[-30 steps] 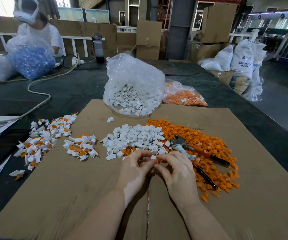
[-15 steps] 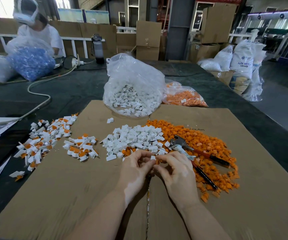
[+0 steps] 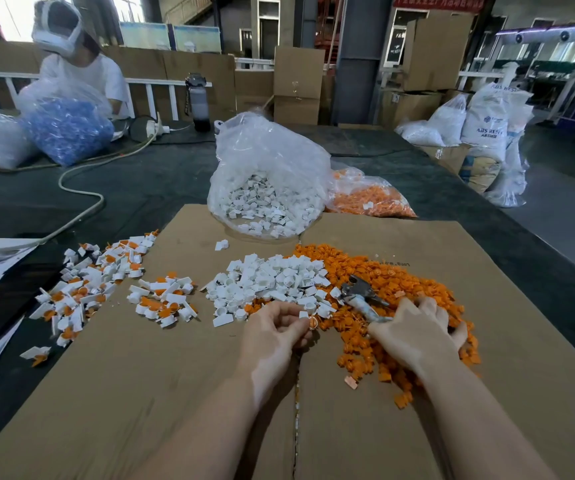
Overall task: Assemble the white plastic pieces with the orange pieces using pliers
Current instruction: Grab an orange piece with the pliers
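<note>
Your left hand (image 3: 272,330) is pinching a small white piece with an orange piece (image 3: 308,318) at the fingertips, fingers curled in, held just above the cardboard sheet (image 3: 140,393) at the near edge of the two loose piles. The joined pair is sitting at the tips of thumb and forefinger, not in the palm.

Your right hand (image 3: 417,336) is lying over the handles of the pliers (image 3: 360,296), fingers curling down around them into the orange pile (image 3: 393,282). The handles are hidden under the hand, so how firmly you are gripping cannot be told. The metal head of the pliers is sticking out to the upper left of your knuckles, resting on the orange pieces beside the white pile (image 3: 272,278). The pinched pair is lying to the left of the plier head, apart from it, with a strip of scattered orange pieces between.

The white pile and orange pile are touching along one side, orange spreading right and down past your right wrist. To the left, two heaps of assembled white-and-orange pieces (image 3: 95,282) are lying on the cardboard's edge and the dark table (image 3: 140,181). A clear bag of white pieces (image 3: 265,178) is standing at the far edge of the cardboard, with a bag of orange pieces (image 3: 369,199) just beside it on the right. Another person (image 3: 78,64) is sitting across the table behind a bag of blue pieces (image 3: 68,129).
</note>
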`<state>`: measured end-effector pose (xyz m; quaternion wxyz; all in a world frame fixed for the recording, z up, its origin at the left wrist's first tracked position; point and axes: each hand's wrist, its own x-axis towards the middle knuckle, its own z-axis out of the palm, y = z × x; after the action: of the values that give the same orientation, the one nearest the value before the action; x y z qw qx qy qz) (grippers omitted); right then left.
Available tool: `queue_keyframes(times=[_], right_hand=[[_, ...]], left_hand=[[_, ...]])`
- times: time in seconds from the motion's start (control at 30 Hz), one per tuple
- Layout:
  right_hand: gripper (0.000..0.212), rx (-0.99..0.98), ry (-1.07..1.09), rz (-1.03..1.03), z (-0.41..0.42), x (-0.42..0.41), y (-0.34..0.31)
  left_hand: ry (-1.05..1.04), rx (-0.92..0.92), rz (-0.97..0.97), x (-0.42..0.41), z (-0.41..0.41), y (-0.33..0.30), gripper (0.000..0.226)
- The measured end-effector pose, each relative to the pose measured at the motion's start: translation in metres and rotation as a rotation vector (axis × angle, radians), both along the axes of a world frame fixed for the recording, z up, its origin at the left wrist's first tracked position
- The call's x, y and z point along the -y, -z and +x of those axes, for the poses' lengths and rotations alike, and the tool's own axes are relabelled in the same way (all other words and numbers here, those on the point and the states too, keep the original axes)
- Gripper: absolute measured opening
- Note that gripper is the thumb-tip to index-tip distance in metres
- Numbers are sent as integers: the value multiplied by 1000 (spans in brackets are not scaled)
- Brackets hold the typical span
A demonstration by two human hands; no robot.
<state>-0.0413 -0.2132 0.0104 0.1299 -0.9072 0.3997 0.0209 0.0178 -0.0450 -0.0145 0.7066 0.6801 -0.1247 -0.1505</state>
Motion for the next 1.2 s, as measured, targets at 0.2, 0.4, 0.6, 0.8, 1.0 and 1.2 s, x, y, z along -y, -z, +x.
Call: queue_keyframes(times=[0.2, 0.4, 0.6, 0.8, 1.0, 1.2], right_hand=[[51, -53, -71, -165, 5, 0, -1], [29, 180, -197, -241, -2, -12, -15], [38, 239, -423, 295, -2, -32, -44], [33, 179, -441, 625, -7, -48, -49], [31, 210, -401, 836, -8, -56, -52], [41, 217, -448, 647, -7, -62, -43]], left_hand=[[-33, -62, -9, 1, 2, -3, 11], [-96, -207, -104, 4, 6, -11, 8], [-175, -308, -254, 5, 20, -25, 11], [-272, -295, -199, 4, 32, -25, 8], [-312, -303, -196, 3, 35, -21, 10], [-309, -339, -217, 3, 32, -20, 11]])
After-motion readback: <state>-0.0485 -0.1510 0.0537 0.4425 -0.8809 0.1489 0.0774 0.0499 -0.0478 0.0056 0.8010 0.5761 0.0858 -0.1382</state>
